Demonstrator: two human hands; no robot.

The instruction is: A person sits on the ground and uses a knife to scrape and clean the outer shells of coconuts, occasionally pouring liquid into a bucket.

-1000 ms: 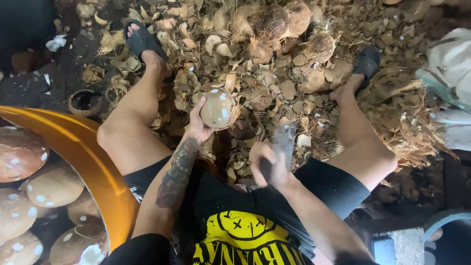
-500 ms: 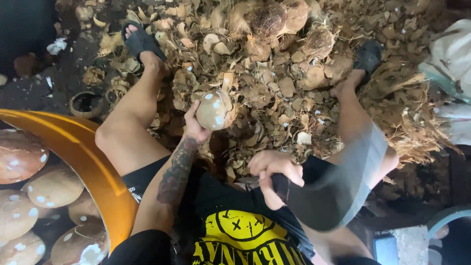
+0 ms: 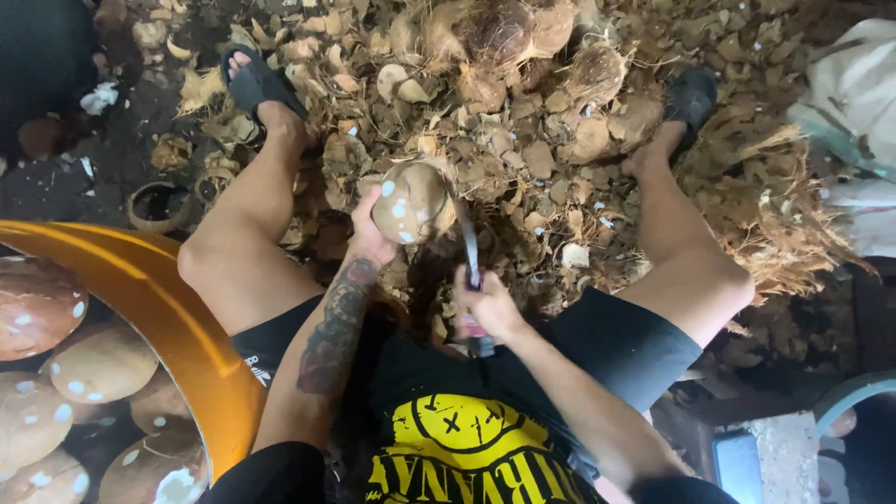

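Seated person, black shirt with yellow print, black shorts, legs spread. At lower left an orange basin (image 3: 154,299) holds peeled brown coconuts (image 3: 98,364), white nicks on them. Lower right: a grey slab and a teal rim, partly cut off. Right hand (image 3: 490,303) is closed around the handle of a knife (image 3: 469,252), blade pointing up toward the coconut (image 3: 409,201). Left hand (image 3: 369,233), forearm tattooed, grips that coconut from below and holds it up between the knees, above the floor; the blade tip is just beside its right edge. The two hands are apart. Beyond them the dark floor (image 3: 140,121) is covered with a heap of husk chips (image 3: 532,149) and shell bits. Black sandals on both feet at the heap's edges. Unpeeled hairy coconuts (image 3: 495,33) lie at the far top. A white sack (image 3: 854,93) sits at far right.
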